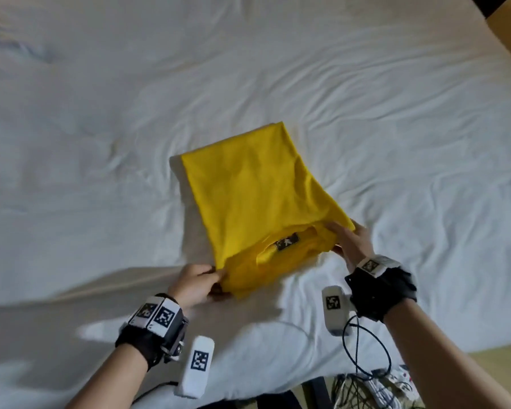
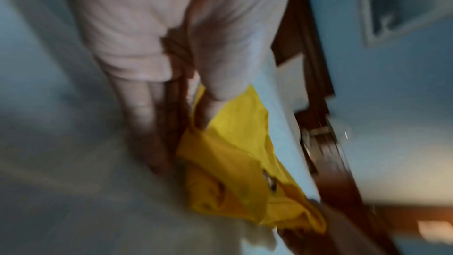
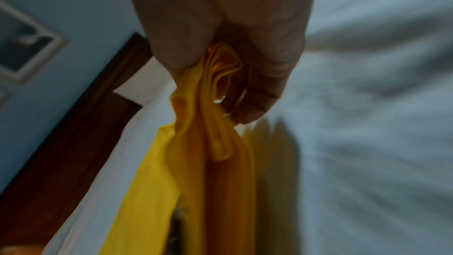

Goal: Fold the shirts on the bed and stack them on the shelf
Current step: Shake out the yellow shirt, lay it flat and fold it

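A yellow shirt [image 1: 257, 196] lies folded into a long panel on the white bed sheet [image 1: 101, 143], its collar and black neck label [image 1: 286, 242] at the near end. My left hand [image 1: 198, 280] pinches the near left corner of the folded layers. My right hand [image 1: 348, 240] grips the near right corner, thumb on top, fingers under the cloth. In the left wrist view my thumb and fingers pinch the yellow shirt [image 2: 235, 154]. In the right wrist view bunched layers of the yellow shirt [image 3: 220, 108] sit inside my curled fingers. No shelf is in view.
The wrinkled sheet spreads wide on all sides of the shirt. A wooden bed frame [image 1: 508, 48] shows at the far right corner. Cables and a patterned bag [image 1: 372, 385] lie on the floor by the bed's near edge. A framed picture [image 3: 22, 42] hangs on the blue wall.
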`<state>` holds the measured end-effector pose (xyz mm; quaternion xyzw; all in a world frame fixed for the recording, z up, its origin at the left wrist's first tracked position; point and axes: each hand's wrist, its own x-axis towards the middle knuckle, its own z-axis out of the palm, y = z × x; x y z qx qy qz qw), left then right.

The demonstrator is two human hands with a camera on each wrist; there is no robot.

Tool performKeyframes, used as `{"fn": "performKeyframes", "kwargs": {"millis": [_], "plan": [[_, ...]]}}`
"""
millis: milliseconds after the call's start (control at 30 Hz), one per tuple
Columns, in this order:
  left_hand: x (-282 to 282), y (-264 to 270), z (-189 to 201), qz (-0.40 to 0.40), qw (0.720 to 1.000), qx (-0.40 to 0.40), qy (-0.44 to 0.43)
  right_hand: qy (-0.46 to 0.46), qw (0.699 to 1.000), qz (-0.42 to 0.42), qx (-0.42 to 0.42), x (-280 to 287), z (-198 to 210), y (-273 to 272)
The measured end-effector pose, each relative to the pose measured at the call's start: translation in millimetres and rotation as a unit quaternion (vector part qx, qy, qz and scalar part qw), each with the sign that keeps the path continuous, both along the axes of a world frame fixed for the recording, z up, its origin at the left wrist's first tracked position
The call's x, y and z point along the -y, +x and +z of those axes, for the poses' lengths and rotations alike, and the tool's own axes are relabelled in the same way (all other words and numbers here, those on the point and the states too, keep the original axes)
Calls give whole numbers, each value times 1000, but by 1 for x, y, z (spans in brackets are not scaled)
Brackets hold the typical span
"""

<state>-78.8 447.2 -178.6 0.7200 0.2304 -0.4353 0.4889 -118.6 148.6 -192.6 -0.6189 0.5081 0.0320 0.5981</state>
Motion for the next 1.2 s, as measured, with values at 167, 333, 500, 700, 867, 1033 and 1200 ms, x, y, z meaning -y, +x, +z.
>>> {"fn": "performKeyframes", "kwargs": {"millis": [167,333,500,700,867,1033,1200], "plan": [[28,23,18,-167,921,229,269,145,976,-160,-17,-24,-15,-46],[117,93,10,-248,858,409,187,249,954,-169,11,-57,-11,-42],[201,126,0,-486,751,429,129,217,965,-147,-32,-84,-24,-18],[238,142,-25,-721,525,381,244,220,972,-68,-50,-84,-29,4],[250,151,-24,-731,465,408,288,225,965,5,-132,-63,-34,-4],[263,167,-19,-619,607,372,332,47,973,167,-154,32,-26,-1],[262,186,-24,-483,736,346,325,-127,970,165,-126,150,19,46]]}}
